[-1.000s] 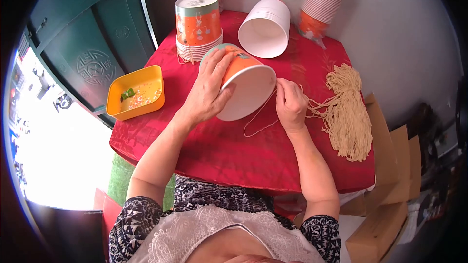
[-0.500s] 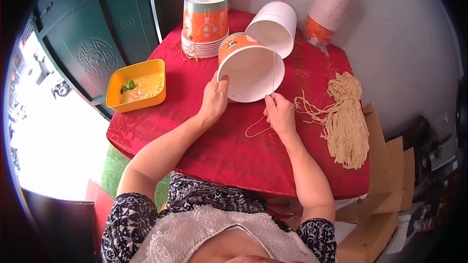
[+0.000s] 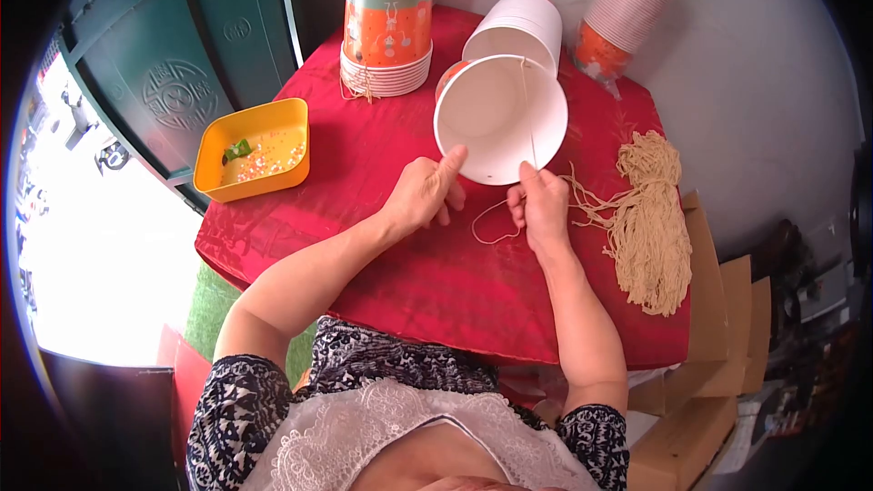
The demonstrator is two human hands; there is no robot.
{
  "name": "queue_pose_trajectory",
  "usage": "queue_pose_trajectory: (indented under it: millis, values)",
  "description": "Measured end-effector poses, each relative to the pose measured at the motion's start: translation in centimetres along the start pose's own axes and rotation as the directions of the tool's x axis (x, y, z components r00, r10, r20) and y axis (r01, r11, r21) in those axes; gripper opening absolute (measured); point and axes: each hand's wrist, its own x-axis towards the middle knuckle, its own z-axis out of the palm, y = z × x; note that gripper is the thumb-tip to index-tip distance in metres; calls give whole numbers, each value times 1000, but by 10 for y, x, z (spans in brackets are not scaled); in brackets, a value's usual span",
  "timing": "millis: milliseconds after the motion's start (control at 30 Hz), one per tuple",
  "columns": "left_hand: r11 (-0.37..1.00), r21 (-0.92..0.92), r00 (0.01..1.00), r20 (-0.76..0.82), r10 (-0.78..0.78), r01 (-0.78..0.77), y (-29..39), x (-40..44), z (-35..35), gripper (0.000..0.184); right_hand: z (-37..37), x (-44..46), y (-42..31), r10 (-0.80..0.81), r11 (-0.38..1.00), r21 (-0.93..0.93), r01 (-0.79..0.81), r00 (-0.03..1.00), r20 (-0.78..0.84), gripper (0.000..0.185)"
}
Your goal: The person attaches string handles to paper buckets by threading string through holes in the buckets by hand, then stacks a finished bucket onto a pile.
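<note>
A red-clothed table (image 3: 436, 282) spreads out beneath the right hand's (image 3: 544, 207) pinch on a thin cord (image 3: 496, 243), whose slack loop lies just left of that grip. Right of it rests a bundle of beige string (image 3: 651, 227), loose strands trailing toward the hand. Directly beyond, an open tub (image 3: 486, 118) lies tipped, mouth facing the grip, with white nested tubs (image 3: 520, 20) on their side behind. Farther left stand upturned orange tubs (image 3: 389, 32); well left, a yellow tray (image 3: 255, 189).

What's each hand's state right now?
Left hand: open, thumb at the rim of the bucket; contact can't be told.
Right hand: closed, pinching the string that crosses the bucket's mouth.
</note>
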Motion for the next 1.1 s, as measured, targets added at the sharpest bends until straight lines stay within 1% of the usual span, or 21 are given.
queue_pose_trajectory:
  millis: [33, 67, 100, 133, 167, 200, 233, 333, 433, 533, 633, 700, 733, 767, 833, 867, 933, 967, 1033, 1067, 1100]
  values:
    - [975, 201, 992, -68, 110, -95, 2, -3, 3, 43, -3, 2, -1, -21, 1000, -6, 21, 999, -36, 33]
    - [901, 399, 967, -111, 231, -170, 5, -6, 9, 37, -7, 4, -2, -28, 999, -16, 27, 999, -36, 32]
    - [803, 509, 898, -120, 424, -311, 3, -8, 13, 29, -10, 5, -3, -35, 999, -25, 34, 999, -36, 32]
    - [666, 626, 792, -124, 598, -405, 2, -10, 16, 21, -12, 5, -3, -39, 999, -32, 37, 998, -43, 31]
    - [505, 665, 595, -114, 796, -549, 0, -12, 18, 17, -10, 4, -4, -40, 999, -19, 39, 997, -62, 30]
    - [311, 700, 351, -91, 932, -643, 1, -15, 19, 21, -10, 4, -6, -23, 1000, -3, 22, 999, -50, 30]
    - [289, 748, 338, -93, 937, -597, 10, -22, 21, 27, -11, 4, -7, -6, 1000, 13, 7, 999, -37, 30]
    - [274, 845, 426, -61, 902, -458, 7, -17, 17, 28, -10, 2, -12, 11, 998, 66, -11, 1000, 1, 34]
    - [201, 881, 439, 7, 899, -428, -1, -9, 10, 22, -11, 1, -10, -28, 995, 101, 20, 997, 77, 34]
    - [219, 881, 302, -92, 949, -420, 6, -14, 10, 18, -8, -4, -11, -108, 990, 104, 93, 982, 156, 34]
    - [275, 884, 214, -206, 955, -378, 11, -17, 6, 15, -4, -10, -10, -170, 985, 65, 158, 950, 263, 33]
    - [315, 877, 183, -264, 947, -364, 11, -15, 2, 15, -1, -14, -7, -186, 981, 13, 195, 911, 368, 29]
    - [335, 872, 167, -294, 941, -356, 10, -14, 0, 14, 2, -19, -7, -153, 985, -8, 172, 894, 421, 27]
    - [349, 868, 163, -310, 937, -352, 10, -15, -3, 14, 5, -22, -8, -137, 981, -55, 187, 862, 488, 26]
    - [388, 857, 219, -329, 919, -339, 11, -19, -6, 17, 9, -27, -11, -80, 969, -141, 205, 794, 603, 25]
    - [406, 851, 247, -337, 908, -332, 12, -21, -7, 20, 9, -29, -13, -71, 970, -137, 201, 770, 634, 24]
    - [400, 853, 203, -349, 915, -335, 13, -21, -8, 23, 8, -31, -16, -52, 973, -129, 193, 723, 689, 24]
    - [397, 854, 183, -354, 917, -338, 14, -22, -8, 25, 7, -30, -18, -99, 983, -49, 180, 726, 680, 24]
    - [425, 827, 145, -401, 905, -368, 20, -27, -3, 29, 1, -24, -17, -204, 975, 194, 104, 756, 621, 26]
    - [438, 813, 126, -424, 897, -383, 22, -29, -1, 31, -1, -21, -16, -250, 947, 314, 70, 774, 582, 27]
    - [399, 812, 109, -392, 914, -426, 20, -31, 1, 30, -4, -19, -16, -275, 906, 422, 26, 794, 542, 29]
